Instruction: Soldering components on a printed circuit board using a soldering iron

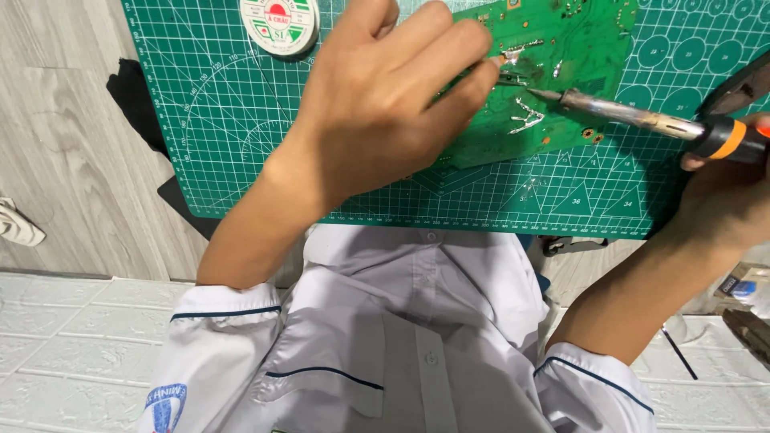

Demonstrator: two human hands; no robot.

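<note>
**A:** so where's the soldering iron (642, 116) sitting right now?

**B:** Right edge of the frame. The right hand (726, 196) is clenched around its orange-and-black handle, and the metal shaft runs left from the grip, with the tip down on the green circuit board (577, 48) at upper centre, just above a blob of silvery solder.

**A:** and the other hand?

**B:** The left hand (377, 104) is over the middle of the green cutting mat (233, 136), fingers pinched together on something thin at the board, right next to the iron's tip. Can't tell what it is, the fingers hide it.

**A:** anything else around?

**B:** A round solder spool (279, 24) at the top left of the mat. White shirt sleeves fill the bottom of the frame.
</note>
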